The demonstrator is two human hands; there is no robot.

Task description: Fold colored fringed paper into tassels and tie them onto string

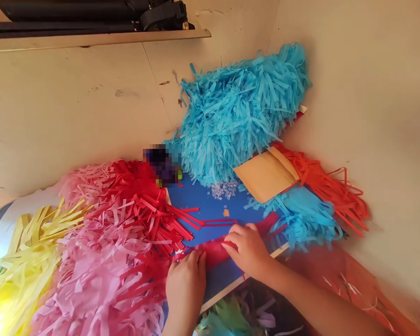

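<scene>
A blue board (210, 205) lies tilted in front of me, partly covered with paper fringe. My left hand (186, 283) lies on its near edge, fingers flat and together, pressing the left end of a red fringed paper strip (213, 252). My right hand (248, 249) rests on the same strip further right, fingers bent and pressing it down onto the board. Loose red fringe strands (168, 214) spread left of the hands.
A big light-blue fringe heap (238, 112) stands behind the board against the wall corner. Pink fringe (101, 270) and yellow fringe (24, 261) lie at left, orange fringe (329, 186) and a tan cardboard piece (266, 175) at right. A shelf (98, 37) runs above.
</scene>
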